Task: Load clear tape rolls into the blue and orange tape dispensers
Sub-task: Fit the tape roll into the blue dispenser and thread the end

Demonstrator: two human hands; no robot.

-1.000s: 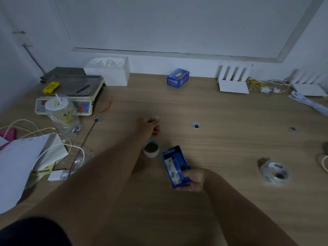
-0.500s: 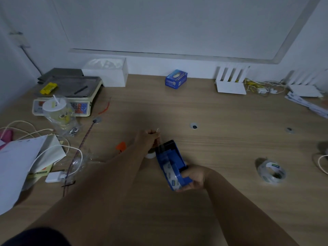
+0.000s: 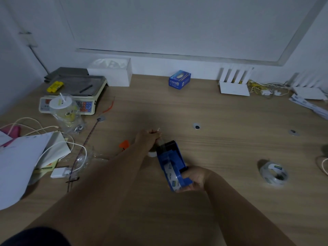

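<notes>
My right hand (image 3: 194, 178) grips the rear of the blue tape dispenser (image 3: 171, 160), which is tilted and has a clear tape roll (image 3: 170, 173) seated in it. My left hand (image 3: 148, 139) is pinched on the loose end of the tape, just past the dispenser's black cutter end. A second clear tape roll (image 3: 274, 173) lies on the table to the right. An orange piece, likely the orange dispenser (image 3: 124, 144), peeks out behind my left forearm, mostly hidden. A small white round object (image 3: 152, 153) sits under my left wrist.
A weighing scale (image 3: 74, 96), a plastic cup with a straw (image 3: 64, 110), papers (image 3: 19, 157) and white cables (image 3: 53, 148) crowd the left. A blue box (image 3: 179, 79) and white routers (image 3: 234, 82) stand along the back wall.
The dispenser has been lifted and tilted toward my left hand. My left hand has come closer to its cutter end, still pinching the tape end. The orange piece came into view.
</notes>
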